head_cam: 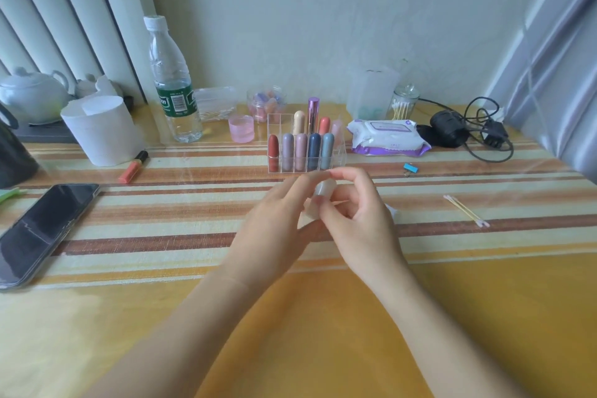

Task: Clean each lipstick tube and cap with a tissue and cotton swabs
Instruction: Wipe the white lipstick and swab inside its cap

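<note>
Both grips, left hand (274, 226) and right hand (357, 220), pinch one white lipstick tube (323, 192).

Soft even daylight, slight blur, edges warped.

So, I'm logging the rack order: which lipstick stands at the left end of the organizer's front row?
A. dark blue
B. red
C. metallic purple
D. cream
B: the red lipstick fills the leftmost front slot of the clear organizer, while the dark blue lipstick stands fourth along that row.
</note>
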